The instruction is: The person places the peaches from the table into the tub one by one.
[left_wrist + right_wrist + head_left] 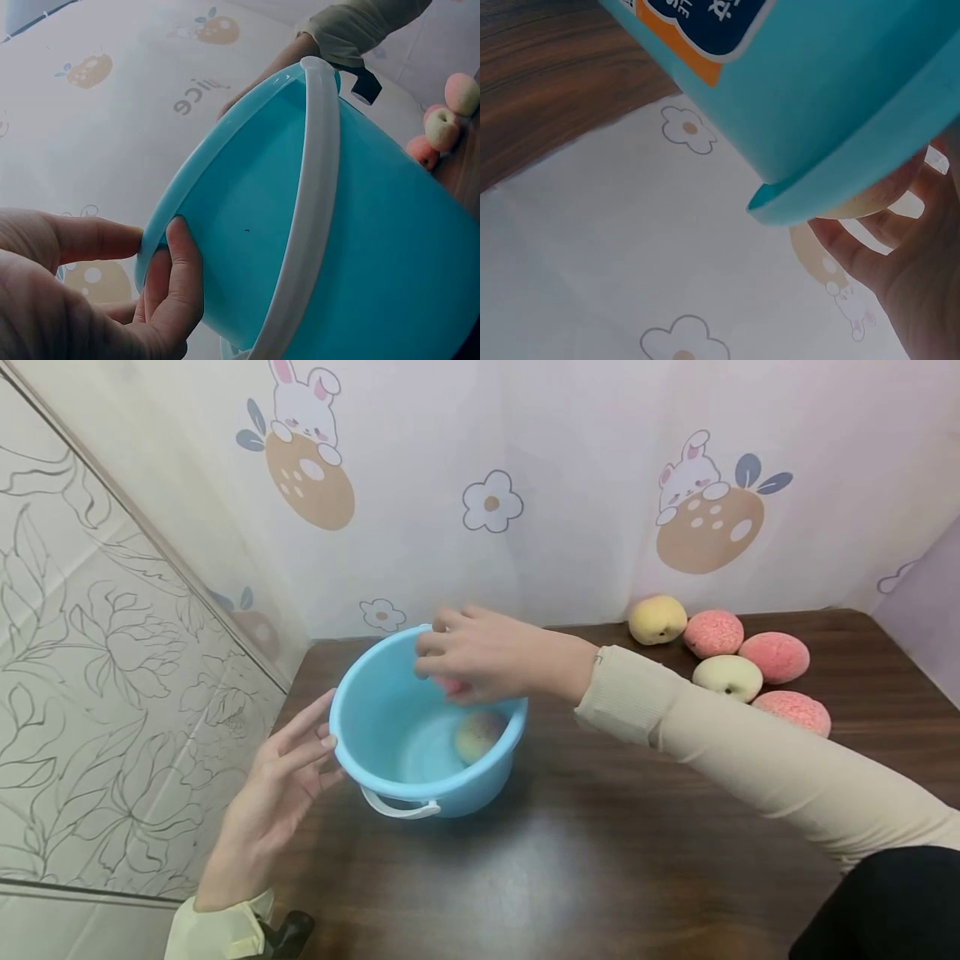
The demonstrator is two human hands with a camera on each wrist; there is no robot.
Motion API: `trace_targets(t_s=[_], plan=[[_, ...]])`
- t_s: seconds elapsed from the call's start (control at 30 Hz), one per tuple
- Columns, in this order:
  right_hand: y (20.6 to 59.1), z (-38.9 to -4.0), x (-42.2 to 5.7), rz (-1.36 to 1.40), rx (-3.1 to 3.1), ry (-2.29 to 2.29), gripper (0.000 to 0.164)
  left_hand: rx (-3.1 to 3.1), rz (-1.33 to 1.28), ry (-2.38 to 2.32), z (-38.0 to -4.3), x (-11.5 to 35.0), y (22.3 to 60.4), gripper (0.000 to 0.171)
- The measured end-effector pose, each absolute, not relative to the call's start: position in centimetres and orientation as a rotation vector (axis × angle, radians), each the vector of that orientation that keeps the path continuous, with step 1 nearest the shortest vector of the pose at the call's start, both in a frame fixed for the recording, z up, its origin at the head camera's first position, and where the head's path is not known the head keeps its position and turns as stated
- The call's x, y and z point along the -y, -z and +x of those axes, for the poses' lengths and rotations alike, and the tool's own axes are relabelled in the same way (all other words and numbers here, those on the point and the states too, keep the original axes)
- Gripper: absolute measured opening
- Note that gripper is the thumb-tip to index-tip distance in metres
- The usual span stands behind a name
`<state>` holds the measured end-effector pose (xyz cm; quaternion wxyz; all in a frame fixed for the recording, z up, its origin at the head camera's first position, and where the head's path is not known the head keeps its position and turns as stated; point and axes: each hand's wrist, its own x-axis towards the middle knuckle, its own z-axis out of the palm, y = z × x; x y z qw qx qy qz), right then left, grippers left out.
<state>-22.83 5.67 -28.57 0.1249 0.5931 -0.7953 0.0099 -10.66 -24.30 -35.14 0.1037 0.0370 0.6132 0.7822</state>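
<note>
A light blue bucket with a white handle stands on the dark wooden table. My left hand pinches its rim at the left side; in the left wrist view the thumb and fingers lie on either side of the rim. Over the bucket's mouth, my right hand holds a pinkish peach, mostly hidden under the fingers. The right wrist view shows part of this peach behind the rim. Another peach, greenish with a darker side, lies at the bottom of the bucket.
At the table's back right lies a group of several peaches, among them a yellow one, a pale one and a pink one. A printed curtain hangs behind the table; a patterned panel borders the left.
</note>
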Motion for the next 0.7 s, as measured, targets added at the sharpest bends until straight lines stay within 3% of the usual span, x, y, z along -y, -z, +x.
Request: trace_targets(t_s=[0.47,0.7], plan=[[29.7,-23.7,-3.9,1.84,2.357,0.153,0.013,-1.85,0.066,-2.278,-10.6,24.3,35.0,0.061],[30.3,-24.0,-2.9,1.926,2.432,0.258,0.02,-1.873,0.046,-2.263,-10.7,24.2,34.9,0.061]])
